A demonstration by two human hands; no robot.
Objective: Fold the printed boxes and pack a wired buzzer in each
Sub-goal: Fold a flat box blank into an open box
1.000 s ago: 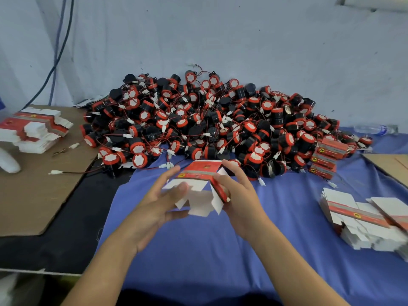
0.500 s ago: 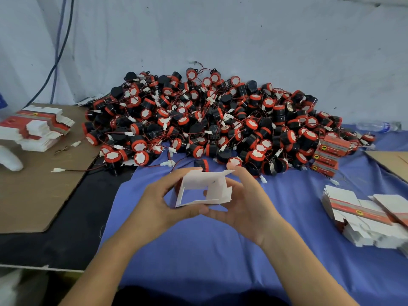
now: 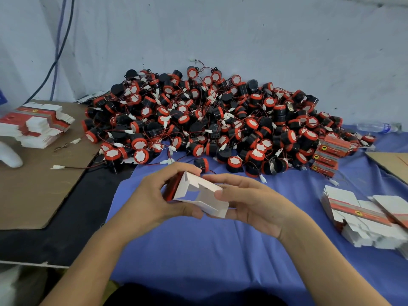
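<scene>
Folding box (image 3: pixel 209 204): left hand (image 3: pixel 150 202), right hand (image 3: pixel 254 204) fingers clamped on ends; crease flaps square; buzzers (image 3: pixel 209 120) piled at 12 o'clock.

View: head, single, wide-angle
Position: worn on the person's head, above the near edge of the table
Facing: forward and down, across the blue cloth (image 3: pixel 198 250) toward the buzzer pile (image 3: pixel 209 120) and the back wall (image 3: pixel 220 29)
Range: close to the left hand (image 3: pixel 152 202) and right hand (image 3: pixel 254 204), both mid-frame; forearms enter from the bottom edge
</scene>
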